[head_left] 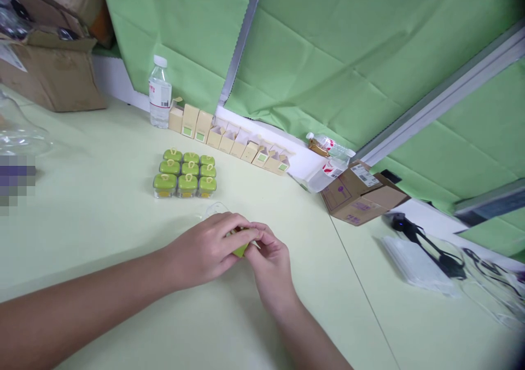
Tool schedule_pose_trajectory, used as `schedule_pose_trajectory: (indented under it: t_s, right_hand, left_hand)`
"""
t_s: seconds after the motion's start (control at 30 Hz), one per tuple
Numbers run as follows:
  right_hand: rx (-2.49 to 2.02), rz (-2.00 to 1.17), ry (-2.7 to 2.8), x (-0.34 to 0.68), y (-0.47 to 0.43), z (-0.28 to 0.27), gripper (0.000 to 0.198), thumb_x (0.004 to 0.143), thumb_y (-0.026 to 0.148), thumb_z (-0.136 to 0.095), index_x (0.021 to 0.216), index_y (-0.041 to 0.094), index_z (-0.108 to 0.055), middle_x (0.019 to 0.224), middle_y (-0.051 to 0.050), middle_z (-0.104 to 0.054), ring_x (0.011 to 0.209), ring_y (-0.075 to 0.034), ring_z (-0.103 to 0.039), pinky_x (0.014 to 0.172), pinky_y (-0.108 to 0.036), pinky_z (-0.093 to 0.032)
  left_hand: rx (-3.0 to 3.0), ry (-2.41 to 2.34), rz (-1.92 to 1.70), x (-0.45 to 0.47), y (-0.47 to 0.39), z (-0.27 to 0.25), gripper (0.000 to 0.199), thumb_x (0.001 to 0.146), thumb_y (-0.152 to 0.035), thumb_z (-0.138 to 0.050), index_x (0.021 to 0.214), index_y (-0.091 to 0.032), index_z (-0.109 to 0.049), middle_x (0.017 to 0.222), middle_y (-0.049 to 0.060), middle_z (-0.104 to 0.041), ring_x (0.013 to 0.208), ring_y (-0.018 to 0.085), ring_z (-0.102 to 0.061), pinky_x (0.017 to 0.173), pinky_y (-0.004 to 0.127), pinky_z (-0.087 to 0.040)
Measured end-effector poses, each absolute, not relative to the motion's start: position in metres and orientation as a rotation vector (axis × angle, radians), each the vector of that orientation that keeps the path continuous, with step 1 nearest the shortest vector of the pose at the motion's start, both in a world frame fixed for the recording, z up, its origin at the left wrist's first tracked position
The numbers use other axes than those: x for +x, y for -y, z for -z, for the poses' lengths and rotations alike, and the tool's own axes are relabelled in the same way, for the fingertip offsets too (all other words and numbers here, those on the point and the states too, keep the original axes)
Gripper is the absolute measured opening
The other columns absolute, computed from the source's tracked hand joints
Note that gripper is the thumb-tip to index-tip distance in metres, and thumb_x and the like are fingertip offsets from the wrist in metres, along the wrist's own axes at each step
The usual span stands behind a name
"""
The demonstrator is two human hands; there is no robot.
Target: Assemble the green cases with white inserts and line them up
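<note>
My left hand [209, 248] and my right hand [273, 263] meet over the table, fingers closed around a small yellow-green piece [241, 249]. Its colour is like that of the jar lids, but fingers cover most of it and I cannot tell its exact kind. A clear, thin plastic thing [214, 209] lies just beyond my left hand, partly hidden by it. Farther off stand several small clear jars with green lids [187, 183], grouped in tight rows, each lid with a pale loop on top.
Behind the jars, a row of small cream boxes [227, 140] lines the wall, some with open tops, beside an upright water bottle [159, 93]. Bottles [324, 173], a cardboard box [361, 195], a plastic packet [416, 266] and cables [488, 271] lie right. A large carton [53, 74] stands left.
</note>
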State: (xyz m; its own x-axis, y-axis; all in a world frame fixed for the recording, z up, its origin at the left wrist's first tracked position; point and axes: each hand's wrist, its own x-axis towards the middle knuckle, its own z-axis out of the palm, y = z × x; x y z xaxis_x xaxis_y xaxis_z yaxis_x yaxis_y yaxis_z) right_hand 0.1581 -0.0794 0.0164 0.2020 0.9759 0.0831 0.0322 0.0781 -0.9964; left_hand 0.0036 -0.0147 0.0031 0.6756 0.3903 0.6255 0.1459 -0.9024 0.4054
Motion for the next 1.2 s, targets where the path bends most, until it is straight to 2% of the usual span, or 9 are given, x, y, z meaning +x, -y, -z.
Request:
schedule_pose_trajectory:
  t_s: [0.53,0.8,0.97,1.2]
  right_hand:
    - [-1.282,-0.928,1.102,0.159,0.081,-0.013,0.011,0.076,0.015,-0.061,0.072,0.020,-0.071,0.098,-0.004,-0.055,0.086,-0.017,-0.056,0.071,-0.028,-0.050]
    - [-1.287,-0.858,1.118,0.158,0.082,-0.017,0.012,0.077,0.016,-0.061,0.069,0.021,-0.069,0.099,-0.005,-0.052,0.091,-0.019,-0.056,0.075,-0.029,-0.051]
    - [-1.298,-0.859,1.119,0.161,0.082,-0.019,0.012,0.078,0.019,-0.064,0.067,0.021,-0.067,0.100,-0.005,-0.054,0.091,-0.019,-0.058,0.077,-0.031,-0.051]
    - [-1.277,-0.831,1.023,0.167,0.082,-0.027,0.012,0.079,0.021,-0.067,0.067,0.020,-0.064,0.101,-0.004,-0.060,0.094,-0.019,-0.060,0.084,-0.032,-0.051]
  left_hand:
    - [2.602,-0.432,-1.085,0.003,0.016,-0.006,0.045,0.086,-0.002,-0.052,0.126,-0.021,-0.055,0.115,0.008,-0.060,0.103,0.021,-0.058,0.091,0.038,-0.051]
    - [2.566,-0.456,-1.087,0.004,0.017,-0.007,0.042,0.086,-0.003,-0.051,0.124,-0.022,-0.055,0.114,0.008,-0.060,0.102,0.021,-0.059,0.091,0.038,-0.051]
    - [2.469,-0.479,-1.090,0.003,0.015,-0.005,0.044,0.085,-0.006,-0.054,0.126,-0.022,-0.054,0.115,0.007,-0.060,0.104,0.020,-0.060,0.091,0.034,-0.053]
    - [2.300,-0.651,-1.148,0.001,0.001,-0.004,0.035,0.087,-0.018,-0.065,0.121,-0.022,-0.055,0.112,0.006,-0.059,0.101,0.019,-0.060,0.088,0.034,-0.053]
